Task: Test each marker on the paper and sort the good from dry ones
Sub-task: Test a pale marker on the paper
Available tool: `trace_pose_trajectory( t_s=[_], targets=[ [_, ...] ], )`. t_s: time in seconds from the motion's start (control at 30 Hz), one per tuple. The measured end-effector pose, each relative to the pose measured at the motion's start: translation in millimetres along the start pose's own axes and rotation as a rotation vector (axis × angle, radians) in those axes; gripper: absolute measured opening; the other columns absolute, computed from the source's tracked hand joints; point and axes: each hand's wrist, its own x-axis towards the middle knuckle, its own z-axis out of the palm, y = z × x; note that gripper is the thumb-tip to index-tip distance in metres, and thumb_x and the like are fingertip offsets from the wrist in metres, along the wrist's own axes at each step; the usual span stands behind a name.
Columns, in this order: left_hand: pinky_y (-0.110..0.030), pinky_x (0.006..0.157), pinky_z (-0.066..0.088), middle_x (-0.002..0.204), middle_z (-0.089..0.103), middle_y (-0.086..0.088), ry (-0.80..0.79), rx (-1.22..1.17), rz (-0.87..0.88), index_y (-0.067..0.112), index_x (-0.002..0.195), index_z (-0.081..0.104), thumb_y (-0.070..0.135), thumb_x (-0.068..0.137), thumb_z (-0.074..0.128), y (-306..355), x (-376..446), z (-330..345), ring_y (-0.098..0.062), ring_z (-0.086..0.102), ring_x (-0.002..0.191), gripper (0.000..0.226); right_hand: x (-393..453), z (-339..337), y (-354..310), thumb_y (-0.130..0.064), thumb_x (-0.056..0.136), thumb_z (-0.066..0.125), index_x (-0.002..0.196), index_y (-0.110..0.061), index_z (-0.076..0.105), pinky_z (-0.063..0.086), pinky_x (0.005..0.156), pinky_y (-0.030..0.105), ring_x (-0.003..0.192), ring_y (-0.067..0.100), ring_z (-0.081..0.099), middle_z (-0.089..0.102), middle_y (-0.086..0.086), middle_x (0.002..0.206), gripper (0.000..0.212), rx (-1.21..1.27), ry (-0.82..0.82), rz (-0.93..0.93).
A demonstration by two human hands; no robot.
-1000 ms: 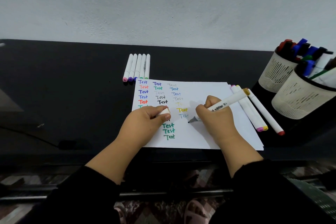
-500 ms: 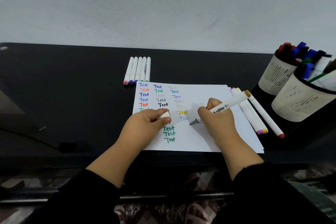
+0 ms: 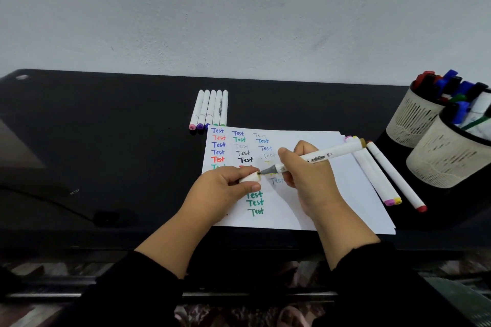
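Observation:
A white sheet of paper (image 3: 332, 194) lies on the black desk, covered with coloured and faint "Test" words. My right hand (image 3: 308, 178) grips a white marker (image 3: 318, 158) with an ochre end, its grey tip pointing left. My left hand (image 3: 225, 190) holds the marker's white cap (image 3: 249, 177), whose open end meets the tip just above the paper. Several white markers (image 3: 211, 109) lie in a row behind the paper's left corner. Three more markers (image 3: 385, 175) lie along the paper's right edge.
Two cream mesh cups (image 3: 446, 159) full of markers stand at the right, on the black desk (image 3: 106, 141). A pale wall rises behind the desk. A dark cable (image 3: 53, 204) runs across the desk's front left. The desk's front edge is just below the paper.
My right hand lifted the marker's tip off the paper and swung it left. My left hand turned the cap toward it, so tip and cap now meet.

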Motion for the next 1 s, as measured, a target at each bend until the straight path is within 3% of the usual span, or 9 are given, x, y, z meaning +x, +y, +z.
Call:
trace_pose_trajectory(
  t_s=[0.2, 0.43, 0.57, 0.67, 0.73, 0.83, 1.0],
  targets=[
    [-0.005, 0.054, 0.044, 0.080, 0.067, 0.026, -0.023, -0.077, -0.006, 0.037, 0.094, 0.069, 0.019, 0.079, 0.072, -1, 1, -2, 0.011, 0.062, 0.070, 0.024, 0, 8, -2, -0.013, 0.088, 0.061, 0.056, -0.016, 0.035, 0.035, 0.047, 0.022, 0.040, 0.009, 0.041, 0.045, -0.001, 0.044, 0.041, 0.000, -0.040, 0.028],
    [-0.006, 0.059, 0.046, 0.080, 0.069, 0.026, -0.032, -0.109, 0.011, 0.044, 0.084, 0.067, 0.019, 0.078, 0.073, 0, 1, -3, 0.010, 0.063, 0.073, 0.026, 2, 13, -3, -0.011, 0.087, 0.062, 0.056, -0.017, 0.037, 0.037, 0.049, 0.023, 0.042, 0.009, 0.042, 0.046, -0.001, 0.046, 0.041, -0.019, -0.098, 0.028],
    [-0.014, 0.069, 0.051, 0.087, 0.070, 0.023, -0.002, -0.125, 0.004, 0.043, 0.089, 0.068, 0.022, 0.076, 0.075, 0, 0, -2, 0.005, 0.065, 0.081, 0.026, -1, 16, -3, -0.027, 0.083, 0.070, 0.058, -0.017, 0.041, 0.037, 0.050, 0.022, 0.046, 0.010, 0.044, 0.048, -0.002, 0.047, 0.039, -0.051, -0.184, 0.011],
    [-0.024, 0.074, 0.056, 0.086, 0.070, 0.019, 0.031, -0.131, -0.020, 0.039, 0.098, 0.070, 0.023, 0.074, 0.076, 1, 1, -2, -0.003, 0.067, 0.082, 0.029, -2, 13, -10, -0.042, 0.088, 0.056, 0.066, -0.012, 0.056, 0.035, 0.048, 0.019, 0.047, 0.010, 0.043, 0.051, 0.000, 0.049, 0.037, -0.012, -0.223, 0.053],
    [-0.041, 0.080, 0.054, 0.085, 0.072, 0.010, 0.042, -0.118, -0.033, 0.041, 0.087, 0.071, 0.023, 0.074, 0.076, 1, 2, -1, -0.017, 0.068, 0.086, 0.023, -1, 12, -14, -0.037, 0.094, 0.051, 0.069, -0.011, 0.059, 0.037, 0.049, 0.020, 0.047, 0.009, 0.045, 0.052, 0.000, 0.049, 0.036, -0.025, -0.202, 0.069],
    [-0.051, 0.082, 0.053, 0.085, 0.073, 0.009, 0.038, -0.107, -0.035, 0.042, 0.081, 0.071, 0.023, 0.077, 0.074, 1, 2, 0, -0.023, 0.068, 0.088, 0.019, 0, 16, -11, -0.021, 0.094, 0.054, 0.066, -0.014, 0.044, 0.041, 0.050, 0.022, 0.046, 0.009, 0.049, 0.051, -0.001, 0.050, 0.030, -0.082, -0.120, 0.052],
    [-0.041, 0.089, 0.052, 0.088, 0.072, 0.012, 0.039, -0.115, -0.034, 0.036, 0.090, 0.072, 0.022, 0.081, 0.071, -3, 1, 0, -0.013, 0.067, 0.090, 0.017, 1, 25, -4, -0.007, 0.091, 0.051, 0.061, -0.015, 0.033, 0.040, 0.046, 0.020, 0.039, 0.004, 0.044, 0.041, -0.011, 0.041, 0.036, -0.080, -0.070, 0.063]
  ],
)
